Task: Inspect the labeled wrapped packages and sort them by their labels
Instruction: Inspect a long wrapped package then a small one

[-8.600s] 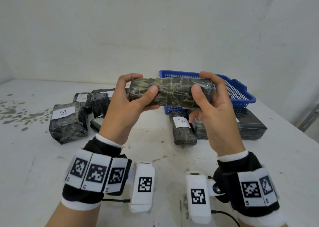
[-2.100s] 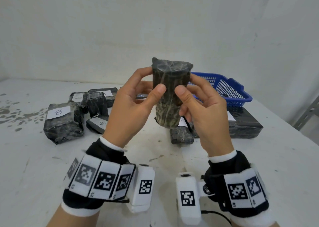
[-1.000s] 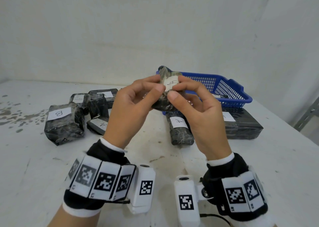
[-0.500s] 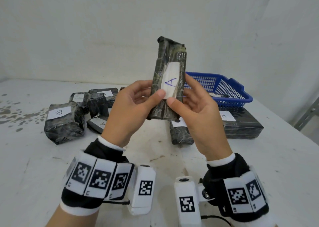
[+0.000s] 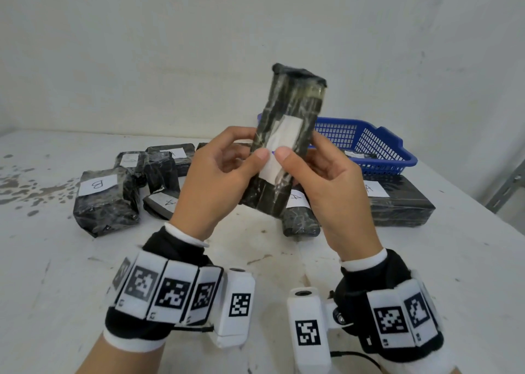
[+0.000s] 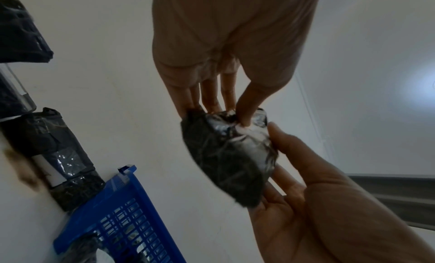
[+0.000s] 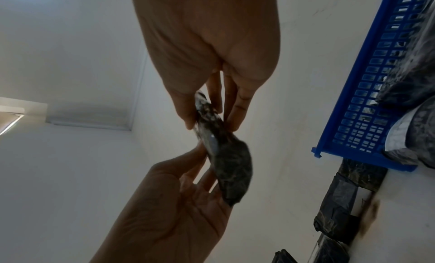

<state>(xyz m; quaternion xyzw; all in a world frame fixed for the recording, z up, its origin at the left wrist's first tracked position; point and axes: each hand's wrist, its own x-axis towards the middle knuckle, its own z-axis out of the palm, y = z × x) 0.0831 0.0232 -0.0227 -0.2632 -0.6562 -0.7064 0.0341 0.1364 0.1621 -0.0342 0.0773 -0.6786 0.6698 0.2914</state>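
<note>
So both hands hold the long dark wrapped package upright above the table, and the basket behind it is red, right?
Not quite: the basket is blue plastic mesh, as the head view shows. The left hand and right hand do hold the long dark wrapped package upright.

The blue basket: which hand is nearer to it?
Right. The right hand is just in front of the blue basket, overlapping its near-left corner in the head view; the left hand is further left, beyond the held package.
</note>
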